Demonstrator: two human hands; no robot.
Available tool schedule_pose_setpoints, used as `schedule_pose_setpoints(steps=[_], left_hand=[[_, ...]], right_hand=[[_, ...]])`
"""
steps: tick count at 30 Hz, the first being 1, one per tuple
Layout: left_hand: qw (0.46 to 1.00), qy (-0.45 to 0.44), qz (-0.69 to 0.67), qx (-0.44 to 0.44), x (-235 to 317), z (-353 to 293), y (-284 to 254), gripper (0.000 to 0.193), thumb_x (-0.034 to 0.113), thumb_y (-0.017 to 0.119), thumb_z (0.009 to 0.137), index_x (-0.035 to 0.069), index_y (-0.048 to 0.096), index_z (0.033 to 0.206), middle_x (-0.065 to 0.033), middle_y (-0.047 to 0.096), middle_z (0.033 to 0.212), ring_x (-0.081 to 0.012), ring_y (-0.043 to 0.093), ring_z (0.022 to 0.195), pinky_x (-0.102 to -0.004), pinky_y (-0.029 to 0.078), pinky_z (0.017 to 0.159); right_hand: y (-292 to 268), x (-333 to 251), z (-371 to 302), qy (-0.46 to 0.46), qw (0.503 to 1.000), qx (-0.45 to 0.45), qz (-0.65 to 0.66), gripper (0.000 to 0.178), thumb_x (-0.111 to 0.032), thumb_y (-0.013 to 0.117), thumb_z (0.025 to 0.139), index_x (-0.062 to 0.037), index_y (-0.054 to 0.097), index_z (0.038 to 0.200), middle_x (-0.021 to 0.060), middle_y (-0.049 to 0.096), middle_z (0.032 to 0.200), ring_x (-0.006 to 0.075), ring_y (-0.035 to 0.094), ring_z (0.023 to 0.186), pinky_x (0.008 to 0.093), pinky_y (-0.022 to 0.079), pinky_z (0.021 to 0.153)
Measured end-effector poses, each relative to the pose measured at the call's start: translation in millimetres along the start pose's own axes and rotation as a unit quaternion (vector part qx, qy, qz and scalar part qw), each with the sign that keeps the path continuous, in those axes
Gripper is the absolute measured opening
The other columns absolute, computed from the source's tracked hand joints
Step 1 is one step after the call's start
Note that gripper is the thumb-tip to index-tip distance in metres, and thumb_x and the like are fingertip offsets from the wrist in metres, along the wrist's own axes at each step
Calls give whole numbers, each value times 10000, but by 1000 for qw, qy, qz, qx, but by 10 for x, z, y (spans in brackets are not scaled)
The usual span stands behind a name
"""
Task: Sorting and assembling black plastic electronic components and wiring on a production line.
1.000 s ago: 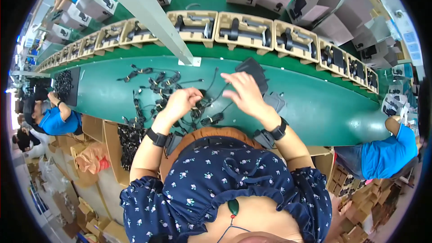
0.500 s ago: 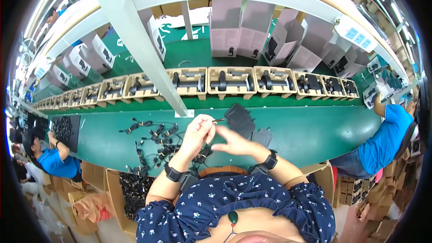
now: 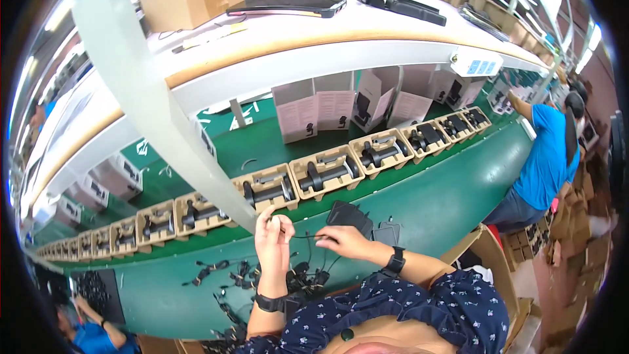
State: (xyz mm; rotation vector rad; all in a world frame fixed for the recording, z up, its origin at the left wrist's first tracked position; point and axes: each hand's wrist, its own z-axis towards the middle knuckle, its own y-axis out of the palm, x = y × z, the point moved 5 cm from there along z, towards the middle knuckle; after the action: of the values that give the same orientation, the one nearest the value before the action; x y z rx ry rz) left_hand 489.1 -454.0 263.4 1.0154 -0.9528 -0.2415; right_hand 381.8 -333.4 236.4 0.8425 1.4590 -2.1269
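A thin black cable (image 3: 304,236) runs between my two hands over the green table. Its left end disappears into the pinched fingers of my raised left hand (image 3: 274,239). My right hand (image 3: 348,242) grips the cable further along, fingers closed, and a strand hangs below it. Bundled black cables (image 3: 308,278) lie on the tabletop below and left of my hands. Just beyond my right hand is a stack of flat black pieces (image 3: 347,216), with thin dark grey pieces (image 3: 386,233) beside it.
Beyond the hands runs a row of cardboard trays (image 3: 325,172) holding black parts. A pale metal post (image 3: 177,124) rises left of my left hand, under a raised shelf (image 3: 314,52). Open printed boxes (image 3: 333,110) stand behind the trays. Co-workers in blue sit right (image 3: 547,151) and left (image 3: 98,339).
My hands have drawn apart, with the cable now stretched between them. My right hand, open before, is now closed on it. The view has shifted, showing more of the shelf top.
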Motion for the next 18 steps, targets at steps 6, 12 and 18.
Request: schedule_pose_setpoints(steps=[6, 12, 18], left_hand=[[958, -138, 240, -73, -744, -79, -31, 870, 223, 603, 856, 85, -67, 1394, -196, 390, 1326, -270, 429, 1202, -388, 377, 984], [887, -331, 232, -224, -1059, -211, 251, 283, 176, 466, 925, 11, 442, 1153, -27, 540, 719, -105, 504, 572, -244, 425, 556], [800, -208, 533, -181, -1081, -240, 151, 280, 253, 426, 945, 46, 615, 933, -18, 423, 517, -113, 410, 481, -280, 360, 484]], right_hand=[[-307, 174, 232, 190, 882, 197, 383, 222, -252, 437, 952, -39, 496, 930, -2, 492, 639, 68, 460, 484, 211, 372, 442], [-604, 220, 228, 182, 855, 228, 428, 203, -239, 466, 941, -40, 505, 946, 20, 516, 668, 93, 506, 522, 233, 421, 459], [-1165, 512, -9, 149, 766, 330, 532, 152, -193, 451, 943, -50, 496, 973, 26, 522, 650, 120, 502, 551, 238, 418, 588]])
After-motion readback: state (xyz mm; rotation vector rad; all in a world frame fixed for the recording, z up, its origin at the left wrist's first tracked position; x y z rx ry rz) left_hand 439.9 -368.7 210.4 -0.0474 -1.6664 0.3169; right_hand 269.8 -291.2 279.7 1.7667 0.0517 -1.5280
